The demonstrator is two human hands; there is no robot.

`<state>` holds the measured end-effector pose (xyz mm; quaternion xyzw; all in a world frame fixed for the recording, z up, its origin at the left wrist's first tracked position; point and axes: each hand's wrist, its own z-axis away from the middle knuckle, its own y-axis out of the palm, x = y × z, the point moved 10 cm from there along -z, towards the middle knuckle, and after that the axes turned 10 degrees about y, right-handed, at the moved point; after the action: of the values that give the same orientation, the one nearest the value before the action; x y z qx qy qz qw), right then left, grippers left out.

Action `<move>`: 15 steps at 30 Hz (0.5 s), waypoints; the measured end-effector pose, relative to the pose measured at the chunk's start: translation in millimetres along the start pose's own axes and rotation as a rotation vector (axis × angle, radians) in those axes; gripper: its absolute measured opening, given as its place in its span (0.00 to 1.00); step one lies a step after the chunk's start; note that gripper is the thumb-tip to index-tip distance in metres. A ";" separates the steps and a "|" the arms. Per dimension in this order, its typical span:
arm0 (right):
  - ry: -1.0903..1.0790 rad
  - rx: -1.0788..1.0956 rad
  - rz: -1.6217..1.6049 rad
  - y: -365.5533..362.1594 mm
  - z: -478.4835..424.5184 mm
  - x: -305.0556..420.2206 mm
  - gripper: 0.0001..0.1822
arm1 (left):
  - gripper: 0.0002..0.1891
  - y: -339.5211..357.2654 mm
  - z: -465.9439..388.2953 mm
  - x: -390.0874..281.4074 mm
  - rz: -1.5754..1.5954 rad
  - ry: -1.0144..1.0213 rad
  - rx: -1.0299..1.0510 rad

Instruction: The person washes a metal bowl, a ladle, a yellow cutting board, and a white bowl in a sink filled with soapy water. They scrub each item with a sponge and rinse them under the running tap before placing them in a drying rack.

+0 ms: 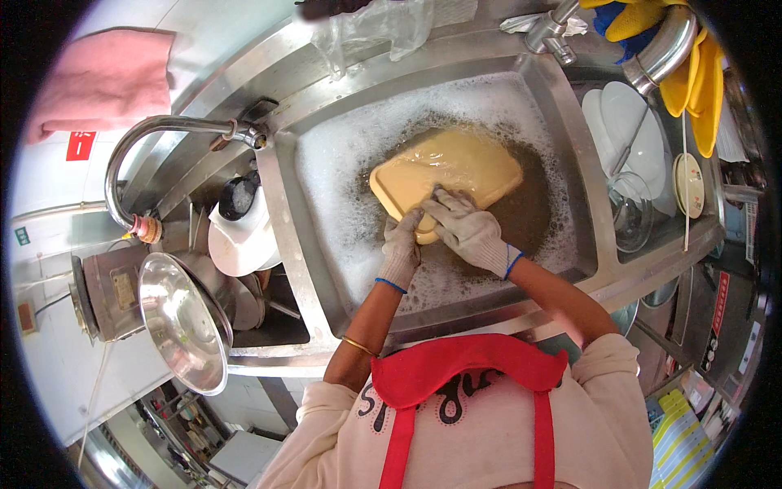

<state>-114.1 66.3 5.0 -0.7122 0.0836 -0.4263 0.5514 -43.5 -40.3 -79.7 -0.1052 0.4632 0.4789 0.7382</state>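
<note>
A yellow plastic tray [446, 168] lies partly under the soapy water of the middle steel sink basin [588, 244]. My left hand [400, 244], in a pale knit work glove with a blue cuff edge, grips the tray's near edge by its corner, thumb on top. Just to the right, my right hand [470, 229], gloved alike, lies palm down on the tray with bent fingers. A small dark patch shows at its fingertips; I cannot tell whether it is a scrubber or a stain on the glove. Murky water and white foam [342, 177] surround the tray.
In the left basin, white dishes [235, 247] and a black ladle [237, 198] sit below a curved faucet [165, 122]. A steel bowl [183, 324] overhangs that side. White plates [632, 134] and a glass bowl [632, 214] occupy the right basin; yellow gloves [696, 85] hang above.
</note>
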 end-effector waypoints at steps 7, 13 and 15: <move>0.407 0.207 -0.112 12.2 -11.3 -107.3 0.23 | 0.18 -13.3 16.7 -23.1 0.002 0.096 0.060; 0.697 0.118 -0.143 36.9 -40.2 -142.9 0.25 | 0.19 -14.9 27.8 -12.7 -0.053 0.045 0.082; 0.825 0.160 -0.416 69.1 -48.0 -158.9 0.25 | 0.20 -11.8 28.6 -9.4 -0.075 0.029 0.109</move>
<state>-222.3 99.5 -134.7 -0.4399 0.1183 -0.7804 0.4282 -18.4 -35.0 -60.0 -0.0890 0.4952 0.4235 0.7534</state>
